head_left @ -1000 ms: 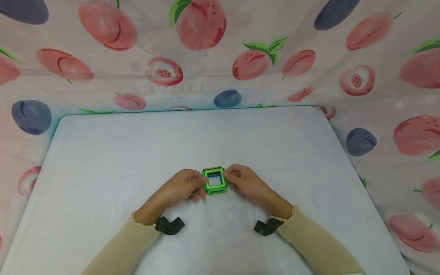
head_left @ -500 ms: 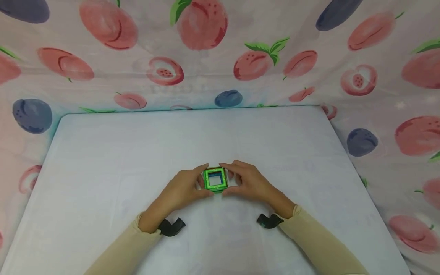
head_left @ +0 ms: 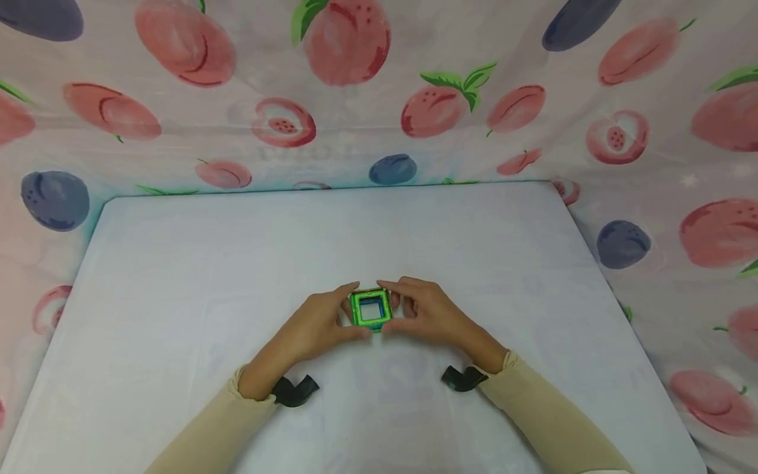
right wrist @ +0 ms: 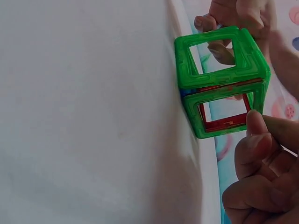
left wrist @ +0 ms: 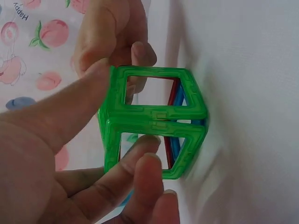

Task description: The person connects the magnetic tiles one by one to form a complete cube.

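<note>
A small cube of magnetic tiles stands on the white tabletop between my two hands. Its top and the near sides are green square frames; red and blue frames show through the openings in both wrist views. My left hand grips the left side, thumb at the near edge and index finger at the far edge. Opposite it, my right hand holds the right side in the same way. In the left wrist view the cube leaves a thin gap between tiles near the table. The right wrist view shows two green faces of the cube.
The white table spreads around the hands on all sides. A fruit-printed cloth hangs behind it and at both sides. Black wrist mounts stick out under the beige sleeves.
One second ago the fingertips pinched the cube at its sides; since then both hands have spread thumb and index finger around its corners. The last half second shows almost no movement.
</note>
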`<state>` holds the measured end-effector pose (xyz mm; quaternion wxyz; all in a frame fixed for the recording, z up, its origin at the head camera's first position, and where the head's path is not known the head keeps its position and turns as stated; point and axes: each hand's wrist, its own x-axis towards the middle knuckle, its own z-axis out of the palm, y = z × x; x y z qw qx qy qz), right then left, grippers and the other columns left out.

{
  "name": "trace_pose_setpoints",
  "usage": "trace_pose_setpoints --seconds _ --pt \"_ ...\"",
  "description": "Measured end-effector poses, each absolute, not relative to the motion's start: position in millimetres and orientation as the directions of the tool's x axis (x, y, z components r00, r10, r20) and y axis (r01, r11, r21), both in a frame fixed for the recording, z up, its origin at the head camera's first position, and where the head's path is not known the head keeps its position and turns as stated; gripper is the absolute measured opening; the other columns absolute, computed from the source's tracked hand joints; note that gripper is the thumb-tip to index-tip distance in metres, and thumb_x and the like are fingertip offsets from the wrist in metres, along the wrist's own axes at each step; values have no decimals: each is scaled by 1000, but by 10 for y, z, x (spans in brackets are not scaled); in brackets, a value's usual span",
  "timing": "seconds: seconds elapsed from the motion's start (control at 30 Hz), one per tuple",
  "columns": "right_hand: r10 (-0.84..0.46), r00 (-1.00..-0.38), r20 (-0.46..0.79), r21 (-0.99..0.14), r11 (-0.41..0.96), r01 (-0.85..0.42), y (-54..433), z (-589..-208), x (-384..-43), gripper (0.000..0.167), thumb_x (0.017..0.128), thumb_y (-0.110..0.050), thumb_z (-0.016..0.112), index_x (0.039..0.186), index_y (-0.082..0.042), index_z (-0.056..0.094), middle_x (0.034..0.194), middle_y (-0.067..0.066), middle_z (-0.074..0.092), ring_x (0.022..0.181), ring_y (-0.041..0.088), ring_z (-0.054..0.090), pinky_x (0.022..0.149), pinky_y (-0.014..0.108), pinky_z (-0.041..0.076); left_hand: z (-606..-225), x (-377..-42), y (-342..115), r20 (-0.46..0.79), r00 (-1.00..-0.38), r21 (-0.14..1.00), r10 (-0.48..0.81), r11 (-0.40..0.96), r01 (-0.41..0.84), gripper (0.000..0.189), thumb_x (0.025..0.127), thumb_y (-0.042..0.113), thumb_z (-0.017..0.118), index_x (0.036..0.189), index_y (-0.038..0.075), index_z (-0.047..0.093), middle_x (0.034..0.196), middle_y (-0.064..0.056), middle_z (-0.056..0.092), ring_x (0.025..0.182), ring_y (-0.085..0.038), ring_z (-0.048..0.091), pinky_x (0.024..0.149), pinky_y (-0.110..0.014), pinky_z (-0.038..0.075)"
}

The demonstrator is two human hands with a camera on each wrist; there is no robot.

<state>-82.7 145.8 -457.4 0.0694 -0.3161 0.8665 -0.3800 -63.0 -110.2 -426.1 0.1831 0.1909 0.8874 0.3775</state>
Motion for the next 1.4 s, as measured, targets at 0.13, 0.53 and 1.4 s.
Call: trace_pose_setpoints --seconds 0.13,0.53,1.4 --pt "-586 -800 128 -719 500 -482 1444 -4579 -835 67 79 -32 88 138 -10 64 90 -2 61 64 13 50 58 20 39 -4271 -621 -1102 -166 -861 758 481 621 201 74 90 36 79 149 5 48 92 3 66 67 -7 55 61 -25 46" --pt "-582 -802 134 -636 571 -520 1392 -4499 -767 63 82 -33 86 135 -9 62 92 -3 56 72 10 49 62 20 43 -4256 -611 -1084 -149 -872 750 467 628 208 72 89 33 80 147 2 50 85 3 64 64 -8 54 59 -24 45" --pt "-635 -754 168 -564 565 -602 1211 -4305 -718 9 86 -22 83 88 -13 81 75 -6 51 66 2 42 60 17 39 -4243 -623 -1089 -158 -871 756 465 625 196 73 87 32 82 146 1 51 91 5 68 63 -6 54 59 -23 44"
